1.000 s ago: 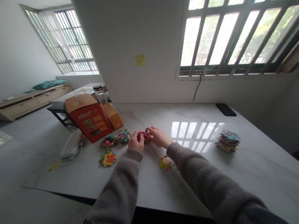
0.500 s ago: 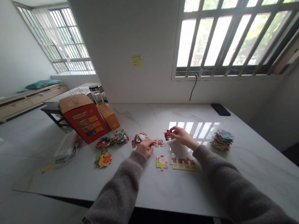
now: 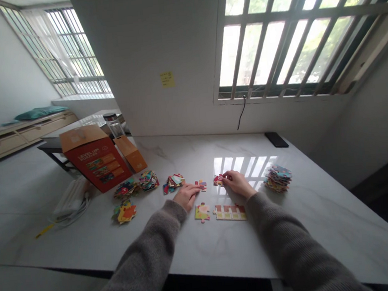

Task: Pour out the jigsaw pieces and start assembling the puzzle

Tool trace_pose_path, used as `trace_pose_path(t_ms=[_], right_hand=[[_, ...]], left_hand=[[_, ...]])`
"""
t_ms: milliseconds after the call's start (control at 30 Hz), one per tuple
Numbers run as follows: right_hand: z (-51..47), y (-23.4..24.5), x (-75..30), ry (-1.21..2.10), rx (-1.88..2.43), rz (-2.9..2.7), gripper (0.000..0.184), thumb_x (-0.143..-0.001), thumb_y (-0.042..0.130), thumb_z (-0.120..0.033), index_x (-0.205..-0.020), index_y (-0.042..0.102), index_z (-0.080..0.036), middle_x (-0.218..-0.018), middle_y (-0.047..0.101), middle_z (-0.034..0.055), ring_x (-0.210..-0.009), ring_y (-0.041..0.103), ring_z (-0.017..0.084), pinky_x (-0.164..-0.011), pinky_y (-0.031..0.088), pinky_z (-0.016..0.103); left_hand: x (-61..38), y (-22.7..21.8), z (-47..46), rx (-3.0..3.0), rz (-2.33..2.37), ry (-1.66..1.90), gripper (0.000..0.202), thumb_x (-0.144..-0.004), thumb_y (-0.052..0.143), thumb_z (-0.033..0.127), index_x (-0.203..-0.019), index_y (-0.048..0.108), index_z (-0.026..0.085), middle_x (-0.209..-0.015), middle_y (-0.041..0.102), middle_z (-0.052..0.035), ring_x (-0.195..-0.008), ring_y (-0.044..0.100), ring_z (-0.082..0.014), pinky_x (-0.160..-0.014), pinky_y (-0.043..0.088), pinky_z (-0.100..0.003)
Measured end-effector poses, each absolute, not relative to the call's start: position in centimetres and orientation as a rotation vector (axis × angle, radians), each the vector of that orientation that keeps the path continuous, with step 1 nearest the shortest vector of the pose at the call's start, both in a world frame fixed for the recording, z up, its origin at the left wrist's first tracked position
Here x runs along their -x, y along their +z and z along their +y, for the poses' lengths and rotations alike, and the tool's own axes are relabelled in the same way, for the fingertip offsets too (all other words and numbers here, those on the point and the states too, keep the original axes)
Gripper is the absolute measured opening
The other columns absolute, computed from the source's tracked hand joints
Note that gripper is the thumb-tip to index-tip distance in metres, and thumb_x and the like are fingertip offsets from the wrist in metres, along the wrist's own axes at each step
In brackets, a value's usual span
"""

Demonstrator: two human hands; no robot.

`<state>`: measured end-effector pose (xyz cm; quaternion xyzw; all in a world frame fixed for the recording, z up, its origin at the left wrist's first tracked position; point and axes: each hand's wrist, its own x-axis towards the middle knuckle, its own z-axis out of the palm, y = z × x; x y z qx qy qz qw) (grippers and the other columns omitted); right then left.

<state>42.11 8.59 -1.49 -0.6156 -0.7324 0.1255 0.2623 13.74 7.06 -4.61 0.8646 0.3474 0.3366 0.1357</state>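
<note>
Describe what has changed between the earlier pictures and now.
The right hand has moved rightward with the red jigsaw piece with white markings, still pinching its right edge. The left hand has let go of that piece and also moved right; its fingertips are now at a multicoloured jigsaw piece. The tall red cardboard box and black rectangular phone stayed put, though the camera's view shifted.

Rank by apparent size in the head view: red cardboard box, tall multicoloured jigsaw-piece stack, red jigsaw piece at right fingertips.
Largest: red cardboard box
Middle: tall multicoloured jigsaw-piece stack
Smallest: red jigsaw piece
</note>
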Motion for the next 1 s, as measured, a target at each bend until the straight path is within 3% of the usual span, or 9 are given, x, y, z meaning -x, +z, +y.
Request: trace_pose_path(t_ms=[333, 700, 1000], right_hand=[[8.5, -2.3, -42.3, 0.274, 1.635, -1.992, 0.023, -0.089, 0.054, -0.033, -0.094, 0.072, -0.020, -0.081, 0.067, 0.0040, -0.074, 0.056, 0.017, -0.069, 0.038, 0.027], [7.9, -2.1, -42.1, 0.234, 1.611, -1.974, 0.022, -0.089, 0.052, -0.031, -0.095, 0.071, -0.020, -0.080, 0.067, 0.0039, -0.074, 0.057, 0.017, -0.068, 0.036, 0.027], [8.2, -2.6, -42.4, 0.490, 1.500, -1.795, 0.029, -0.087, 0.050, -0.038, -0.095, 0.069, -0.018, -0.068, 0.065, 0.0011, -0.061, 0.055, 0.015, -0.060, 0.039, 0.025]], left_hand=[[-13.4, -4.4, 6.8, -2.492, 0.935, 0.970, 0.032, -0.083, 0.050, 0.012, -0.106, 0.071, 0.020, -0.118, 0.069, -0.0086, -0.112, 0.061, -0.0224, -0.102, 0.048, -0.042], [-11.8, -2.9, 6.9, -2.454, 1.149, 1.017, 0.039, -0.082, 0.047, 0.012, -0.113, 0.069, 0.019, -0.109, 0.066, -0.0102, -0.104, 0.059, -0.0233, -0.097, 0.047, -0.041], [-13.4, -3.5, 5.7, -2.636, 1.338, 0.615, 0.038, -0.091, 0.047, 0.027, -0.124, 0.064, 0.025, -0.124, 0.060, -0.0084, -0.115, 0.045, -0.0282, -0.102, 0.034, -0.049]])
